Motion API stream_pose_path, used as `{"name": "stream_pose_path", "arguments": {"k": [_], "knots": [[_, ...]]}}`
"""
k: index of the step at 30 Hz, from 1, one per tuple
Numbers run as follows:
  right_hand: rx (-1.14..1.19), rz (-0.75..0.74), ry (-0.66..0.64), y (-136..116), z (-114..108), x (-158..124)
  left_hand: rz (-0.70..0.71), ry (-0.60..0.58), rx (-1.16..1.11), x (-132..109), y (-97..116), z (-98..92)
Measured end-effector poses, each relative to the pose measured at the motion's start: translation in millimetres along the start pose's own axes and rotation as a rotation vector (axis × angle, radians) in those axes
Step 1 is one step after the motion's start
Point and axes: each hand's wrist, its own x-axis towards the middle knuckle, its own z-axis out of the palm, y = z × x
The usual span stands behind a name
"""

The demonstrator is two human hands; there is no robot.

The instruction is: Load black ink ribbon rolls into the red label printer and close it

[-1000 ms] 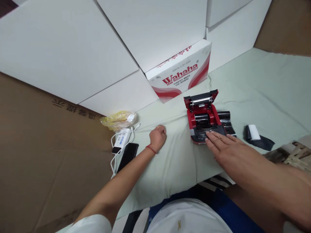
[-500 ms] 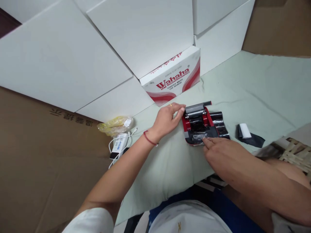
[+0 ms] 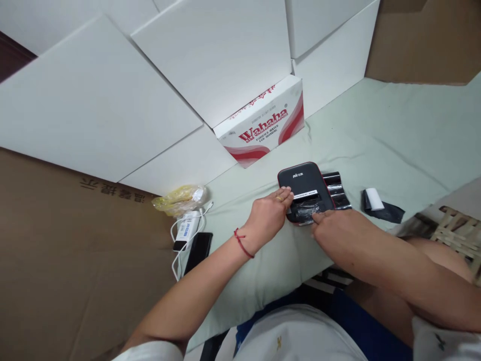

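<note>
Pale green cloth over the table (image 3: 398, 125), w/ white panels (image 3: 210, 65) behind it at top of frame & brown cardboard sheet (image 3: 71, 265) lower left. L hand (image 3: 268, 218) is flat-ish, not gripping, fingertips resting on lower-left corner of a black portable printer (image 3: 304, 183), probably to steady it. R hand (image 3: 340, 233) is also unclenched, fingertips down on a shiny dark strip (image 3: 303, 213) at the printer's front edge, seemingly keeping it flat. Printer sits just right of centre, lid shut, w/ red trim along its edge & small white label on top. More glossy black film (image 3: 337, 188) pokes out just beside it on the right. Further right: white roll (image 3: 374, 199) on a black strip (image 3: 385, 214), near a woven basket (image 3: 456, 233). Beyond the hands, upper centre: Wahaha carton (image 3: 259, 125) against the panels. Left of the hands: yellow plastic bag (image 3: 179, 199), white charger (image 3: 187, 225) w/ cable & black phone (image 3: 198, 252).
</note>
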Motion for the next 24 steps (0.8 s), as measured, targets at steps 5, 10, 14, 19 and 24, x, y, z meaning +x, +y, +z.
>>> {"name": "stream_pose_path", "arguments": {"k": [5,10,14,19,24], "knots": [[0.028,0.001,0.001,15.0,6.8,-2.2,0.066,0.021,-0.393,-7.1,-33.9,-1.6],[0.033,-0.015,0.05,26.4,9.3,-0.9,-0.217,0.192,-0.886,-19.4,-31.8,24.6],[0.073,-0.05,0.034,32.9,9.4,2.5,-0.383,0.221,-1.182,-18.2,-22.6,47.3],[0.116,-0.064,0.046,41.6,9.6,-0.2,-0.364,0.169,-1.265,-13.4,-21.7,55.2],[0.105,-0.063,0.037,41.5,4.6,-1.4,-0.4,0.145,-1.274,-13.1,-23.1,60.2]]}}
